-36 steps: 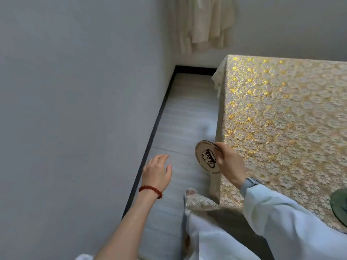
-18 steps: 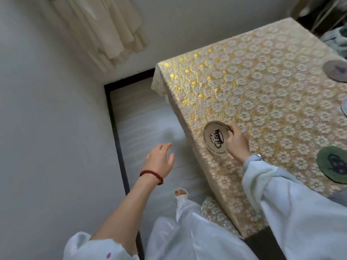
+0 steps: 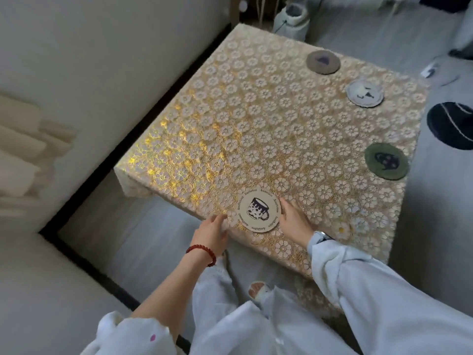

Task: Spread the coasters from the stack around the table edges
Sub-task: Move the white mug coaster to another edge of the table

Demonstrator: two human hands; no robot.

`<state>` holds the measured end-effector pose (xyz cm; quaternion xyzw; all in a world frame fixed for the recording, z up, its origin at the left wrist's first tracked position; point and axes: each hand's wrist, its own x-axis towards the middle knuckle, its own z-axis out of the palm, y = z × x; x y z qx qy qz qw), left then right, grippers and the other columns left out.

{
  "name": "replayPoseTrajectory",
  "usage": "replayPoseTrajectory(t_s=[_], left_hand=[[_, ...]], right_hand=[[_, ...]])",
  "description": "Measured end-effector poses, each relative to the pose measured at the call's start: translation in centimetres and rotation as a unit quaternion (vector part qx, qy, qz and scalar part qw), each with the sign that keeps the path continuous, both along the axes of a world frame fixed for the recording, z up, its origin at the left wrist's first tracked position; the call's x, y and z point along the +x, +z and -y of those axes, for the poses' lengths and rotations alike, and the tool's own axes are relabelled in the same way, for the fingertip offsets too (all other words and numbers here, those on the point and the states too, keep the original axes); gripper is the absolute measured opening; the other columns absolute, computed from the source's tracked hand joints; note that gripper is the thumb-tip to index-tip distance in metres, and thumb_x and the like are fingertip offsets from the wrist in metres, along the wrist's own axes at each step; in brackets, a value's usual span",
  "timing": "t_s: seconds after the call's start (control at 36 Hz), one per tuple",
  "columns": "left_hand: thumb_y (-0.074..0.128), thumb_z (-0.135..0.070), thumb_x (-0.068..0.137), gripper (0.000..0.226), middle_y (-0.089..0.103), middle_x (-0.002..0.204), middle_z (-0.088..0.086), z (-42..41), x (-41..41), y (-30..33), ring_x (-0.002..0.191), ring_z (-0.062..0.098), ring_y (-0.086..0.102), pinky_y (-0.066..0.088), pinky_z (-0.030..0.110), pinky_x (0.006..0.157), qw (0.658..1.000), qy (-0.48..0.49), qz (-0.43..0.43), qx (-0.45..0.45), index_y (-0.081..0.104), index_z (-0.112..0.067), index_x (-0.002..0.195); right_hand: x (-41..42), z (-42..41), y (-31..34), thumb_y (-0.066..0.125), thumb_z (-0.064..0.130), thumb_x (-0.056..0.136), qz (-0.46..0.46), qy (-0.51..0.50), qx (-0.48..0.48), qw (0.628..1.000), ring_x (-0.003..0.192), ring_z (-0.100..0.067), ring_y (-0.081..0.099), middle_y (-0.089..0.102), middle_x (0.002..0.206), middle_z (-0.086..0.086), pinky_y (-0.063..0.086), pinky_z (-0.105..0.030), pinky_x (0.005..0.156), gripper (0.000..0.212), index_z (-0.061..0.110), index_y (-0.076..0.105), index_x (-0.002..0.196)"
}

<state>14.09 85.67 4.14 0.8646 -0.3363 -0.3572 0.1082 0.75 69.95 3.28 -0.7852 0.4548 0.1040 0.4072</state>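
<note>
A cream coaster with a dark cup print (image 3: pixel 259 213) lies flat on the gold floral table (image 3: pixel 256 129), close to its near edge. My right hand (image 3: pixel 294 221) rests at the coaster's right rim, fingertips touching it. My left hand (image 3: pixel 212 231) sits at the table's near edge just left of the coaster, fingers on the cloth. Along the right edge lie three more coasters: a green one (image 3: pixel 386 161), a white one (image 3: pixel 365 94) and a grey-brown one (image 3: pixel 323 62). No stack is in view.
A white wall with a dark baseboard (image 3: pixel 143 119) runs close along the table's left side, leaving a narrow floor strip. A dark round rug (image 3: pixel 453 126) lies on the floor at the right. My legs and a foot (image 3: pixel 257 290) are below the table's near edge.
My right hand has set the cup coaster down flat near the table's near edge. My left hand has come from mid-air to the table edge. My view has swung right over the table.
</note>
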Motion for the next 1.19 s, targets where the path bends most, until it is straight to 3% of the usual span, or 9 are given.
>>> replayPoseTrajectory(t_s=[0.06, 0.19, 0.28, 0.36, 0.53, 0.67, 0.75, 0.94, 1.19], left_hand=[[0.047, -0.019, 0.089, 0.045, 0.044, 0.135, 0.01, 0.7, 1.9, -0.5, 0.118, 0.027, 0.046, 0.043, 0.041, 0.1, 0.999, -0.041, -0.003, 0.004, 0.037, -0.019, 0.132], [0.052, -0.02, 0.086, 0.051, 0.039, 0.138, 0.011, 2.6, 5.4, -2.0, 0.123, 0.027, 0.04, 0.037, 0.04, 0.105, 0.99, -0.14, -0.019, 0.007, 0.034, -0.018, 0.134], [0.055, -0.023, 0.084, 0.057, 0.032, 0.142, 0.008, 3.8, 6.6, -2.9, 0.129, 0.028, 0.029, 0.032, 0.044, 0.109, 0.98, -0.195, 0.012, 0.025, 0.03, -0.021, 0.136], [0.053, -0.02, 0.085, 0.066, 0.013, 0.152, 0.004, 4.8, 7.2, -3.7, 0.138, 0.03, 0.009, 0.02, 0.052, 0.113, 0.971, -0.23, 0.045, 0.037, 0.018, -0.027, 0.14], [0.054, -0.03, 0.084, 0.079, -0.011, 0.154, 0.004, 6.0, 7.7, -5.3, 0.14, 0.031, -0.011, 0.003, 0.055, 0.111, 0.954, -0.285, 0.067, 0.057, -0.001, -0.037, 0.139], [0.058, -0.047, 0.074, 0.084, -0.007, 0.154, 0.004, 6.4, 7.4, -6.3, 0.14, 0.03, -0.01, 0.007, 0.059, 0.11, 0.963, -0.257, 0.07, 0.051, 0.002, -0.039, 0.137], [0.063, -0.055, 0.067, 0.094, -0.005, 0.154, 0.005, 6.1, 7.3, -6.6, 0.14, 0.031, -0.01, 0.007, 0.059, 0.11, 0.961, -0.262, 0.074, 0.037, 0.003, -0.036, 0.138], [0.065, -0.049, 0.071, 0.087, 0.005, 0.154, 0.007, 5.0, 8.1, -6.6, 0.141, 0.028, -0.004, 0.005, 0.056, 0.111, 0.959, -0.272, 0.074, -0.01, 0.016, -0.029, 0.139], [0.067, -0.044, 0.07, 0.081, 0.01, 0.154, 0.005, 5.4, 8.4, -6.5, 0.141, 0.025, 0.001, 0.009, 0.055, 0.11, 0.963, -0.259, 0.07, -0.01, 0.023, -0.03, 0.137]], right_hand=[[0.3, -1.3, -0.6, 0.044, -0.006, 0.085, -0.001, -0.052, 0.033, 0.998, 0.126, -0.029, 0.037, 0.031, 0.142, -0.017, 0.038, -0.043, 0.105, 0.065, 0.018, 0.02, 0.14], [2.2, -3.1, -1.6, 0.046, -0.004, 0.083, -0.014, -0.191, 0.07, 0.979, 0.132, -0.034, 0.028, 0.03, 0.142, -0.019, 0.034, -0.049, 0.108, 0.057, 0.01, 0.029, 0.136], [3.5, -3.5, -1.9, 0.043, -0.009, 0.082, 0.003, -0.253, 0.086, 0.964, 0.134, -0.035, 0.025, 0.03, 0.143, -0.018, 0.03, -0.051, 0.11, 0.059, 0.009, 0.027, 0.136], [4.1, -3.6, -2.0, 0.039, -0.013, 0.081, 0.008, -0.285, 0.082, 0.955, 0.136, -0.033, 0.018, 0.023, 0.144, -0.017, 0.018, -0.046, 0.115, 0.066, 0.015, 0.024, 0.139], [4.8, -3.7, -1.9, 0.045, -0.012, 0.08, 0.005, -0.329, 0.038, 0.944, 0.125, -0.034, 0.033, 0.024, 0.136, -0.017, 0.034, -0.037, 0.104, 0.066, 0.019, 0.027, 0.136], [5.1, -3.3, -2.2, 0.044, -0.01, 0.08, -0.012, -0.309, 0.023, 0.951, 0.116, -0.033, 0.042, 0.025, 0.133, -0.016, 0.043, -0.029, 0.088, 0.061, 0.015, 0.029, 0.134], [5.5, -3.5, -2.4, 0.043, -0.011, 0.079, -0.002, -0.283, 0.028, 0.959, 0.118, -0.033, 0.04, 0.026, 0.133, -0.015, 0.042, -0.032, 0.096, 0.062, 0.019, 0.033, 0.133], [6.0, -3.7, -2.6, 0.046, -0.007, 0.08, -0.011, -0.262, 0.021, 0.965, 0.116, -0.031, 0.041, 0.032, 0.126, -0.015, 0.044, -0.042, 0.098, 0.059, 0.017, 0.034, 0.133], [5.9, -3.4, -2.6, 0.046, -0.004, 0.081, -0.015, -0.236, 0.005, 0.972, 0.11, -0.029, 0.045, 0.034, 0.124, -0.013, 0.049, -0.04, 0.089, 0.058, 0.019, 0.034, 0.132]])
